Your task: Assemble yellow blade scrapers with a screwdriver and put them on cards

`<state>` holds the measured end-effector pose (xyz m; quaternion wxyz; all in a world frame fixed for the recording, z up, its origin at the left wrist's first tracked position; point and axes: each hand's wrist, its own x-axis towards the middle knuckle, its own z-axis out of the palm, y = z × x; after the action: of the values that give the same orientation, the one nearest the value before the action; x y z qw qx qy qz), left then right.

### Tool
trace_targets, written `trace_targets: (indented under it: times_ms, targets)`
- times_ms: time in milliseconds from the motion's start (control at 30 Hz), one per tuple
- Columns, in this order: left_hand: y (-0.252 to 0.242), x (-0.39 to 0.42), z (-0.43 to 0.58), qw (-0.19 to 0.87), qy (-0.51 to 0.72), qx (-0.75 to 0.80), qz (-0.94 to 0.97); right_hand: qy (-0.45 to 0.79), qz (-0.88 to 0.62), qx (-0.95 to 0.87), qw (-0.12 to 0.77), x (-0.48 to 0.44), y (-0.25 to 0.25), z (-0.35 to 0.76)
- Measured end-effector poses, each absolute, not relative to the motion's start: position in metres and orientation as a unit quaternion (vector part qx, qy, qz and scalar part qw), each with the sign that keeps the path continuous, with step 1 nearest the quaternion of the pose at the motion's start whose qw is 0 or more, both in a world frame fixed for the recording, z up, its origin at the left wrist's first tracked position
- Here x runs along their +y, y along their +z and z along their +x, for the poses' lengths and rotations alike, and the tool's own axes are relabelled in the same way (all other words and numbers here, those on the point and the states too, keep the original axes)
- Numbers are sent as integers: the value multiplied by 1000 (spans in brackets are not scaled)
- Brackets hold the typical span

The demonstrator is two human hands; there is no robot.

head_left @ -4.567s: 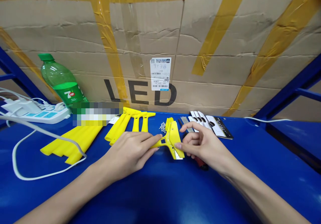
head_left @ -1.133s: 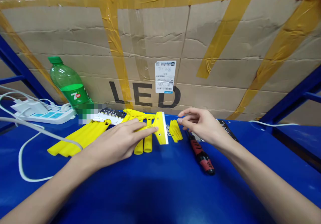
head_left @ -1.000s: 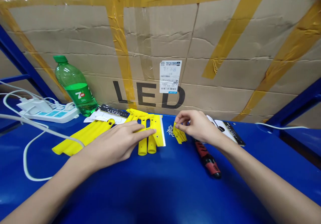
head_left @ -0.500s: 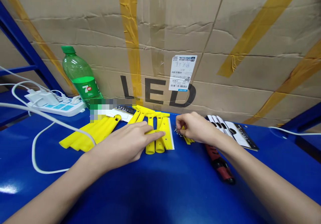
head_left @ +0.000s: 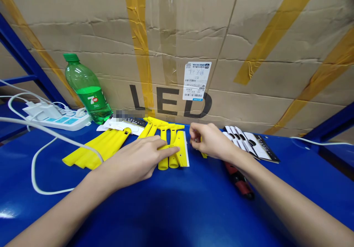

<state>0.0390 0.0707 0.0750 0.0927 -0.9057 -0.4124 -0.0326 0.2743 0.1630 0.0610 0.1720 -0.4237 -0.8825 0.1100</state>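
Observation:
My left hand (head_left: 143, 153) is closed around a yellow scraper (head_left: 181, 149), its index finger stretched along the scraper's head. A pale blade edge runs down the right side of that head, which has small holes. More yellow T-shaped scrapers (head_left: 163, 158) lie side by side just beyond and under the fingers. My right hand (head_left: 208, 140), to the right of the blade, pinches a small shiny metal piece that looks like a screw; the fingers partly hide it. Beneath this hand a bit of another yellow part (head_left: 204, 155) shows.
Yellow handles (head_left: 95, 149) lie at left near a white cable (head_left: 34, 169) and a power strip (head_left: 62, 119). A green soda bottle (head_left: 88, 92) leans against the large cardboard box (head_left: 110, 29). A red-black tool (head_left: 240, 182) and white-black cards (head_left: 258, 147) lie at right.
My right hand has lifted slightly and turned, its fingertips now off the small metal pieces on the table. The left hand keeps its hold on the scraper. The whole view has shifted slightly.

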Motion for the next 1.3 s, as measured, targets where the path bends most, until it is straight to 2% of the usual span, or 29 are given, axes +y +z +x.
trace_targets:
  times_ms: [100,167,300,433,533,667,733,800,867,1300]
  targets:
    - [73,71,40,101,-31,-397,-912,143,-359,-874,295,155,68,275]
    - [73,71,41,103,-30,-392,-914,130,-299,-887,329,150,68,274]
    - [75,71,42,86,-46,-392,-915,25,-244,-927,285,146,63,277]
    - [77,71,42,70,-64,-391,-915,-25,-213,-942,257,138,59,286]
    - [76,71,42,66,-67,-388,-917,6,-211,-943,256,131,60,292]
    - [74,72,40,69,-56,-398,-913,112,-298,-888,331,136,60,295]
    - [74,73,38,69,-50,-408,-909,100,-367,-874,301,146,60,295]
    - [75,73,36,67,-42,-416,-906,50,-408,-891,192,156,58,293]
    - [76,73,35,66,-36,-421,-904,37,-410,-901,140,164,56,291]
    - [73,73,35,82,-42,-405,-910,58,-396,-912,91,162,55,283]
